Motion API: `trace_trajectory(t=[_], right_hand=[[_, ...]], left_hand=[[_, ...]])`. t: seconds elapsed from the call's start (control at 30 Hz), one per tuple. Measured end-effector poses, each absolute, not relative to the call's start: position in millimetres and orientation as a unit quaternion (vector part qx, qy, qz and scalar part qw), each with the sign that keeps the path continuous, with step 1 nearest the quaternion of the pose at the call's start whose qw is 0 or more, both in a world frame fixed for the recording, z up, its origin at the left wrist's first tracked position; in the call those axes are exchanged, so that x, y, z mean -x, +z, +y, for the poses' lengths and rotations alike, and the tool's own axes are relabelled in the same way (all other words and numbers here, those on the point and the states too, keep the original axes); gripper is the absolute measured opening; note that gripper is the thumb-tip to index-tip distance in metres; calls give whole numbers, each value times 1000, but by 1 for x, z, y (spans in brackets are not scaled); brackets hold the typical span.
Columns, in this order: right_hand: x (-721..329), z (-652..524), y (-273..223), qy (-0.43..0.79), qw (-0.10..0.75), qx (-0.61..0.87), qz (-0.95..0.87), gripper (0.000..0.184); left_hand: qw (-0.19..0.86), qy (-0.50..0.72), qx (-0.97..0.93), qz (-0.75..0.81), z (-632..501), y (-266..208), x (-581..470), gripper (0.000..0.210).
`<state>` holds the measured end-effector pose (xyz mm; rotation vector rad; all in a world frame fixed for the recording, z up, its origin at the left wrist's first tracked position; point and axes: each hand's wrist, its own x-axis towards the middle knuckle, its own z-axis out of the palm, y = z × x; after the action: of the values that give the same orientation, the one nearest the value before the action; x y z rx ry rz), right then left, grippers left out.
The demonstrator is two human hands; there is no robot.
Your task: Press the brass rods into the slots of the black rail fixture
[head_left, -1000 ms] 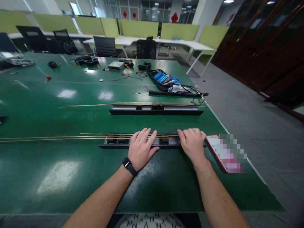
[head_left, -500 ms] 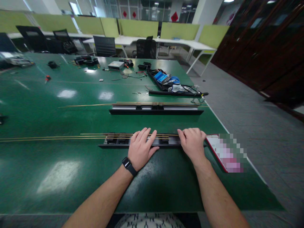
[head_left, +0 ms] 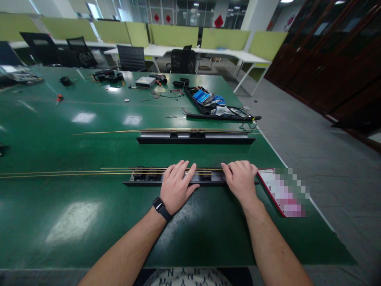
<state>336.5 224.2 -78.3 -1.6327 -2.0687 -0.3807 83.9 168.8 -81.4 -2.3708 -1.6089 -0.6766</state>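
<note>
A long black channel-shaped rail lies crosswise on the table in front of me, with dark blocks set inside it. Several thin brass rods run lengthwise over the rail and stick out far to the left. Across the rail's middle rests my left hand, palm down, fingers stretched and thumb apart, covering part of the rods. My right hand is at the rail's right end, its fingers curled and pinched on a brass rod. The fingertips there are partly hidden behind the hand.
Beyond lies a second black rail with brass rods on it. A tray-like black part holds blue and white items farther back. Beside my right hand lies a red-edged flat object, partly pixelated. The table's right edge is close.
My right hand has shifted very slightly to the left at the rail's end. My left hand stays in place on the rail.
</note>
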Motion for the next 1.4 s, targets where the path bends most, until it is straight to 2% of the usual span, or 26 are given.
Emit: trace_trajectory(t=[0.13, 0.33, 0.6, 0.83, 1.17, 1.4], right_hand=[[-337, 225, -78, -141, 240, 607, -745, 49], [-337, 223, -79, -107, 257, 592, -756, 41], [-337, 225, -78, -138, 233, 604, -749, 49], [-336, 223, -79, -91, 264, 585, -762, 39], [-338, 225, -78, -118, 238, 608, -748, 48], [-337, 222, -76, -88, 260, 592, -758, 43]], left_hand=[[100, -230, 801, -544, 169, -81, -84, 60], [98, -232, 800, -544, 169, -81, -85, 60], [102, -233, 799, -545, 169, -81, -84, 61], [98, -229, 799, -548, 169, -82, -84, 60], [87, -228, 802, -545, 168, -81, -84, 59], [88, -228, 801, -546, 168, -81, -84, 60]])
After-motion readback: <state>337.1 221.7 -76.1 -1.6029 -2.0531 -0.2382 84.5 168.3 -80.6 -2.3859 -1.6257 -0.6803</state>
